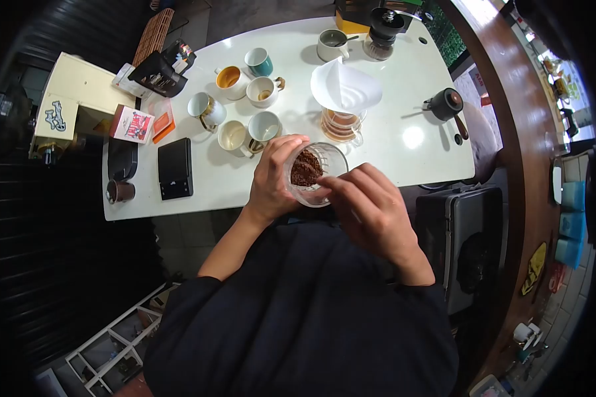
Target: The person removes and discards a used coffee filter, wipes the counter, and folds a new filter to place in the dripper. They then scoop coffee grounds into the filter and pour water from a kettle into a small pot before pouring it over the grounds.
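A clear glass [336, 156] is tilted toward me above the table's front edge, with dark brown coffee grounds [306, 169] inside. My left hand [275, 173] is wrapped round its left side. My right hand [372, 210] is closed in a pinch, its fingertips at the mouth of the glass beside the grounds; what they hold, if anything, I cannot make out. Just beyond the glass stands a ribbed glass coffee server [342, 126], topped by a dripper lined with a white paper filter [346, 86].
Several mugs, including a white one [234, 135] and a teal one [259, 61], stand left of the server. A black scale [175, 169] lies farther left. At the back right are a coffee grinder [381, 40] and a grey mug with a spoon [332, 46]. A dark long-handled pot [446, 104] sits right.
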Demonstrator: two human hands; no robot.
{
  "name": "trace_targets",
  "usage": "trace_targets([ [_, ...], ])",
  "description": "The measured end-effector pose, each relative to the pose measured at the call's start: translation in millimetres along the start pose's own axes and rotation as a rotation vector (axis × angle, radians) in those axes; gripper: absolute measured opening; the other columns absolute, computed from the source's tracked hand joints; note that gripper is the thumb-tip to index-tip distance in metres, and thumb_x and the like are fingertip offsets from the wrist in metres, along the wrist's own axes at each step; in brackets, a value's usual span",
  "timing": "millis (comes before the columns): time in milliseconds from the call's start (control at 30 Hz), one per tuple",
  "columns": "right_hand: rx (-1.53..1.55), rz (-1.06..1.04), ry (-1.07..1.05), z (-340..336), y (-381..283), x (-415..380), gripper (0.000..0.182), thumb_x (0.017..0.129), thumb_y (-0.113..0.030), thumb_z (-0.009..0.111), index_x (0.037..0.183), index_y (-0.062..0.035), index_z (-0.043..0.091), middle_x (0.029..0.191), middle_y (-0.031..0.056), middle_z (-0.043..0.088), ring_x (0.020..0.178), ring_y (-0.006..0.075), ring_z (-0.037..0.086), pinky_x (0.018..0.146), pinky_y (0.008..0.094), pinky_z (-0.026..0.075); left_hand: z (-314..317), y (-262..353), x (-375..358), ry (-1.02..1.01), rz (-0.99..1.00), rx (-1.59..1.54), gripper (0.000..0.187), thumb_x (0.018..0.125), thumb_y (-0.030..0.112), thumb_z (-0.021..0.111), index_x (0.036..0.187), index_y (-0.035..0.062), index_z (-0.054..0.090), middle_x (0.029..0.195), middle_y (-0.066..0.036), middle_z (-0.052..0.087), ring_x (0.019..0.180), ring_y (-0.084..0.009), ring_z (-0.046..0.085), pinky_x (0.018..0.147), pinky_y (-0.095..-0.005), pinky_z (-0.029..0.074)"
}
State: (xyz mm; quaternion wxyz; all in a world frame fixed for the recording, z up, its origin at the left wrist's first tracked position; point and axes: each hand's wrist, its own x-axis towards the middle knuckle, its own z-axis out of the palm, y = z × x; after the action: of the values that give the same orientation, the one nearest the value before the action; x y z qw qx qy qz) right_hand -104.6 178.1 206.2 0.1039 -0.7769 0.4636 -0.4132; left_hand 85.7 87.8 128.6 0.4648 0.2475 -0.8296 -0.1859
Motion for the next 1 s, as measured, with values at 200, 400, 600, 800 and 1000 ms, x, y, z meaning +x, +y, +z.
trace_targets([
  [200, -0.115, -0.030, -0.097, 10, 9, 12, 0.036, 0.078, -0.007, 0.071, 0.113, -0.0040, 0.065, 0.098, 0.0062, 0.059, 0.086, 0.0226, 0.059, 0.078, 0.0358, 0.049, 4, -18, 16, -0.013, 0.019, -0.097, 0.086, 0.069, 0.025, 0.092, 0.136, 0.0064, 0.042, 0.125, -0.019, 0.061, 0.112, -0.0336, 0.063, 0.094, -0.0424, 0.054],
  [400, -0.307, -0.207, -0.059, 6, 6, 40, 0.037, 0.074, -0.007, 0.070, 0.111, -0.0053, 0.071, 0.103, 0.0052, 0.061, 0.087, 0.0191, 0.060, 0.077, 0.0341, 0.050, -5, -55, 35, -0.035, 0.056, -0.203, 0.085, 0.070, 0.019, 0.093, 0.136, 0.0033, 0.041, 0.125, -0.022, 0.059, 0.112, -0.0313, 0.063, 0.091, -0.0359, 0.059],
  [600, -0.311, -0.119, -0.001, 29, 16, 70, 0.035, 0.073, -0.005, 0.073, 0.108, -0.0019, 0.072, 0.099, 0.0061, 0.064, 0.084, 0.0209, 0.061, 0.072, 0.0343, 0.050, -14, -89, 48, -0.012, 0.040, -0.236, 0.090, 0.071, 0.040, 0.092, 0.137, 0.0051, 0.041, 0.124, -0.019, 0.062, 0.111, -0.0338, 0.061, 0.097, -0.0437, 0.050],
  [800, -0.187, 0.069, 0.051, 56, 29, 81, 0.034, 0.072, 0.004, 0.073, 0.105, -0.0003, 0.065, 0.094, 0.0082, 0.061, 0.082, 0.0259, 0.059, 0.072, 0.0370, 0.049, -11, -107, 55, -0.022, 0.037, -0.239, 0.087, 0.073, 0.040, 0.091, 0.137, 0.0045, 0.043, 0.124, -0.018, 0.061, 0.111, -0.0342, 0.061, 0.097, -0.0440, 0.050],
  [1000, 0.067, 0.182, 0.062, 43, 38, 81, 0.028, 0.073, 0.011, 0.069, 0.098, -0.0015, 0.063, 0.091, 0.0092, 0.061, 0.080, 0.0270, 0.058, 0.071, 0.0361, 0.049, -4, -94, 60, 0.036, 0.056, -0.085, 0.086, 0.076, 0.044, 0.088, 0.138, 0.0039, 0.044, 0.123, -0.018, 0.061, 0.109, -0.0348, 0.061, 0.094, -0.0448, 0.051],
])
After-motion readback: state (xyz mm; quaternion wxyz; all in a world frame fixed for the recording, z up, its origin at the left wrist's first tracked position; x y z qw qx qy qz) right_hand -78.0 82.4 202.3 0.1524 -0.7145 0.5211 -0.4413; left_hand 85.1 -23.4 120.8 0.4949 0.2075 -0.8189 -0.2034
